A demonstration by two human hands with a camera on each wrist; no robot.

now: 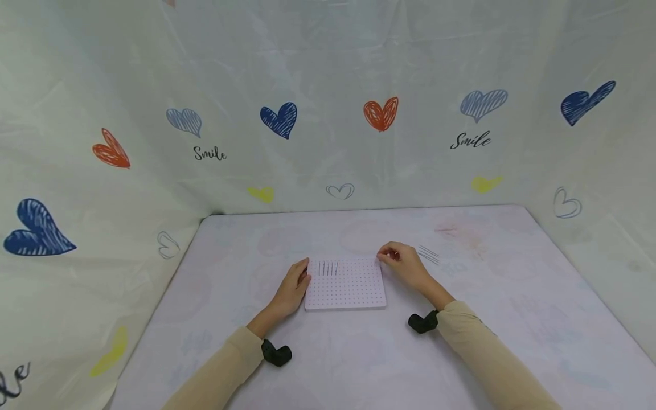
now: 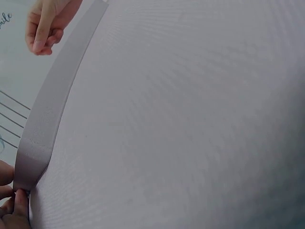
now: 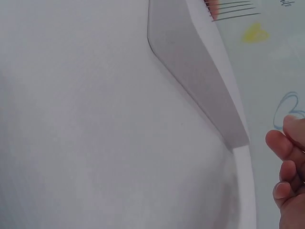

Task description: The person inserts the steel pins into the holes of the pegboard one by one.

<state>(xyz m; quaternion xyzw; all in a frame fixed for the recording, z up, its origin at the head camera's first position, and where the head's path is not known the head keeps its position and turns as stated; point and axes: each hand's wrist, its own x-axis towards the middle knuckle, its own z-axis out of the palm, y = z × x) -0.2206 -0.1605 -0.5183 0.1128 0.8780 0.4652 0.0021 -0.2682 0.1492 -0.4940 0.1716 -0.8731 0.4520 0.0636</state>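
While the left hand [image 1: 293, 288] lies flat against the left edge of the white pegboard [image 1: 345, 287], apparently steadying it, the right hand [image 1: 405, 263] curls at the far right corner; what it pinches I cannot tell. About 6 thin pins [image 1: 328, 267] stand beyond the left fingers. The left wrist view shows fingertips [image 2: 14, 200] touching the board edge [image 2: 47, 109]. The right wrist view shows curled fingers [image 3: 286, 162] just beside the board's rim [image 3: 245, 186].
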